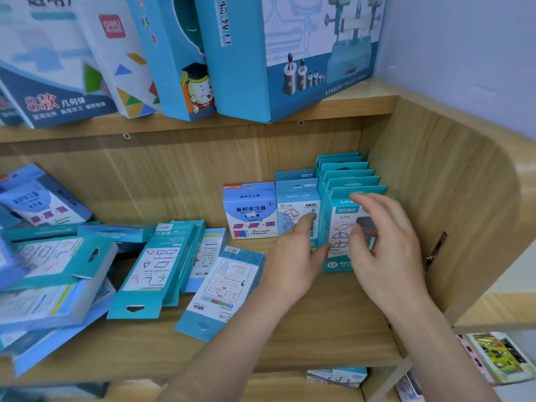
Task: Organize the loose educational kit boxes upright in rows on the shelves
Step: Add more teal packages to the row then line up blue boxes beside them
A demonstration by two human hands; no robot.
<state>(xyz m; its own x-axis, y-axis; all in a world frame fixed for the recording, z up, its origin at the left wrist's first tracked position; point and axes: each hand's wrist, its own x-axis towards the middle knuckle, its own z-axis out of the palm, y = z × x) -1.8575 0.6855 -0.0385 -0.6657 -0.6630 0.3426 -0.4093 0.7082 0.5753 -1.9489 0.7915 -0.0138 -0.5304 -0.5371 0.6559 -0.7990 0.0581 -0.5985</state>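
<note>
Several teal boxes point(352, 181) stand upright on the wooden shelf point(319, 329)

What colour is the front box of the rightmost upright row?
The front box is teal with a white panel of line-drawn shapes; head view.

Bare left hand point(293, 256), bare right hand point(388, 250), bare forearms point(232, 352)

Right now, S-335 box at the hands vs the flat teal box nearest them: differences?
The S-335 box stands upright, fronting the right-hand row; the flat teal box lies loose, tab towards the camera. Left hand and right hand are at the S-335 box; neither holds the flat one. Both: teal hang-tab cartons.
</note>
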